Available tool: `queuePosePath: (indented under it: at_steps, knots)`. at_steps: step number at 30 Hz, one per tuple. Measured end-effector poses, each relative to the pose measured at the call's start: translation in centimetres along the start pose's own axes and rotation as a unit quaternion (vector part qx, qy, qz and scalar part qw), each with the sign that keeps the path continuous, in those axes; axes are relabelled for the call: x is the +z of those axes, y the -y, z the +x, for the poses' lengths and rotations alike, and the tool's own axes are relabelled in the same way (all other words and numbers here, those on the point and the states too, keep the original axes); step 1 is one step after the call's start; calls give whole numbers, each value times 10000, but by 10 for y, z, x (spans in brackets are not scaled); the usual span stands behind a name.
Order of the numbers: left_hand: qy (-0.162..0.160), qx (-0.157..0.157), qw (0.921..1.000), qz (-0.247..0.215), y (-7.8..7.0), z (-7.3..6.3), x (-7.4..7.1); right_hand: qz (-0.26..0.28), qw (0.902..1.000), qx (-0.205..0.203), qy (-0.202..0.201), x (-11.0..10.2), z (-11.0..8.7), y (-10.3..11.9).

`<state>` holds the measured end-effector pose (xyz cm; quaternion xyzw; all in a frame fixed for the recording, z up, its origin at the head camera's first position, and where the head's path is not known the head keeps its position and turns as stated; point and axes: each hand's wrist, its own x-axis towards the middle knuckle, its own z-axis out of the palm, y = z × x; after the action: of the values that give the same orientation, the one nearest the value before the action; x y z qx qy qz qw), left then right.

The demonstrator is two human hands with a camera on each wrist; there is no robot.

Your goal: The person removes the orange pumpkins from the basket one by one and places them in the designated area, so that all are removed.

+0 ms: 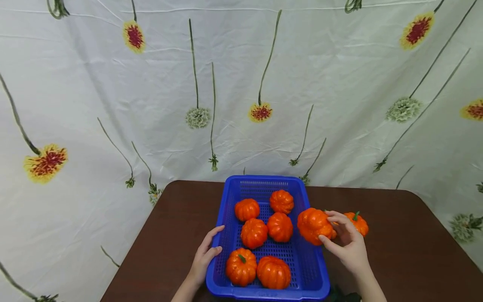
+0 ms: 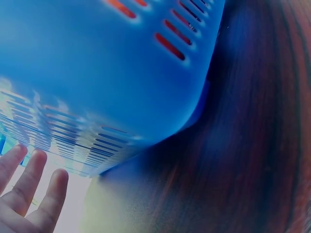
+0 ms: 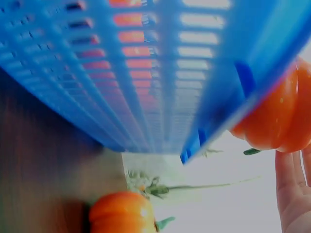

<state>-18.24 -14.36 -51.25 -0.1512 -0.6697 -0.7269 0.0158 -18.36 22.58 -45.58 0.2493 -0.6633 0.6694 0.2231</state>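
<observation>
Two bare hands (image 1: 349,243), bare forearms (image 1: 367,282)

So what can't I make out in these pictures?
Head: table pumpkin, partly hidden by the right hand.
Head: dark thing, cut off by the bottom edge; unidentifiable.
Left wrist: pumpkins in the slotted blue basket, mostly hidden by its wall.
Right wrist: held pumpkin, partly hidden by the basket and cut off by the right edge.
</observation>
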Motion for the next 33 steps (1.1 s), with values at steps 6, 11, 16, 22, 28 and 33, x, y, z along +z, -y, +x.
queuePosePath:
  at_steps: [6,11,16,22,28,33]
  knots:
    - [-9,-28,10000,-52,-1,0,0,-78,9991,39,-414,-15,4,5]
    - [40,38,10000,-55,-1,-1,-2,-165,9939,335,-1038,-28,5,11]
    - [99,108,9999,-60,-1,-1,-3,-308,9802,751,-1804,-41,6,16]
    - [165,119,9997,-113,-1,1,-3,-204,9659,940,-2405,-64,3,8]
    - [236,141,9995,-163,0,1,-3,-160,9638,780,-2546,-115,-13,-42]
    - [214,120,9996,-132,0,1,-1,-381,9533,786,-2892,-147,-25,-73]
